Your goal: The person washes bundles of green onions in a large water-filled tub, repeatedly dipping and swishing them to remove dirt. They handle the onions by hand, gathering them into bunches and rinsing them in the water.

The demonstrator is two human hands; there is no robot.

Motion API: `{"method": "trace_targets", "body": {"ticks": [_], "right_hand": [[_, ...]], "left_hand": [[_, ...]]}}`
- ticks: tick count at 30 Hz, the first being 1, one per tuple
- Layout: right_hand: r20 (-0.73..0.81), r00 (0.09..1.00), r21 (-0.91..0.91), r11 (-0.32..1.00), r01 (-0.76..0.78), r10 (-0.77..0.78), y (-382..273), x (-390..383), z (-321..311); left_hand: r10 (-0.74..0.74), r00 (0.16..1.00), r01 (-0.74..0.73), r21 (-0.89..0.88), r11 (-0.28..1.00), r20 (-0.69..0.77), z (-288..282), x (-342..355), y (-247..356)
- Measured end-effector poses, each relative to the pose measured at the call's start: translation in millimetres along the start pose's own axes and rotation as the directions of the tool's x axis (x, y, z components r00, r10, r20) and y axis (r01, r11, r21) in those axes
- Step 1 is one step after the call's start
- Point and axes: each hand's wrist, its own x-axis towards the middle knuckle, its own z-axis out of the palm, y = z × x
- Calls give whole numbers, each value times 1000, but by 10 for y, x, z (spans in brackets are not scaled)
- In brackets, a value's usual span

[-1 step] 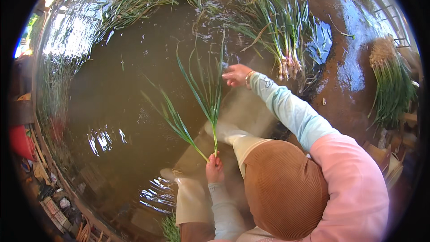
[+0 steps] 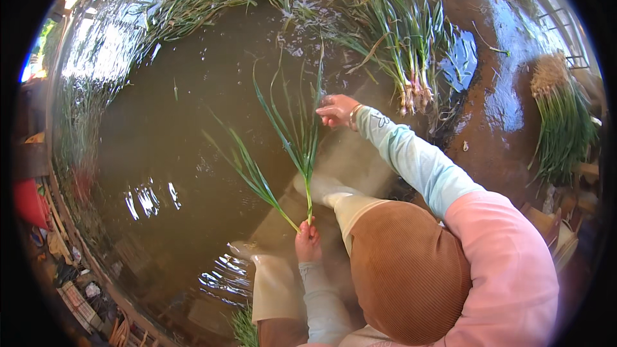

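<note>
My left hand (image 2: 308, 244), low in the middle, is closed around the lower ends of a few spring onions (image 2: 302, 144). Their green leaves fan upward and away over muddy water; one stalk leans left, the others stand straighter. My right hand (image 2: 337, 110) reaches out beside the upper leaves, its fingers curled in at the rightmost long leaf. Whether a leaf is pinched between those fingertips cannot be made out. Beyond my right hand, a bunch of spring onions (image 2: 411, 58) with pale, pinkish bulbs lies at the water's edge, bulbs toward me.
Brown water (image 2: 173, 141) spreads before me, and my lower legs stand in it. Loose green leaves (image 2: 212, 0) float along the far and left sides. A tied bundle of greens (image 2: 559, 119) rests at the far right. Clutter, including a red object (image 2: 31, 204), lines the left edge.
My right hand has shifted very slightly left and down beside the leaves. My left hand keeps its hold on the spring onions in the same place.
</note>
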Motion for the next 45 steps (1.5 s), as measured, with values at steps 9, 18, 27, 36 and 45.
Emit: {"method": "trace_targets", "body": {"ticks": [9, 18, 27, 36, 45], "right_hand": [[-46, 993, -399, 913, 81, -108, -100, -121, 94], [-457, 833, -528, 849, 28, -312, -140, -177, -431], [-79, 997, 47, 999, -10, 14, 257, -307, 152], [-535, 802, -458, 889, -13, -264, 146, -362, 188], [-631, 499, -712, 699, -70, -593, 115, -327, 105]], "left_hand": [[-5, 1000, 5, -12, 1000, 11, -112, -66, 4], [-10, 999, 8, -24, 1000, -49, -409, -184, 25], [-15, 1000, 15, -35, 999, -5, -418, -150, -34], [-47, 996, 41, 77, 996, 79, -185, -36, 9], [-35, 985, 19, 92, 996, 170, 152, 83, 45]]}}
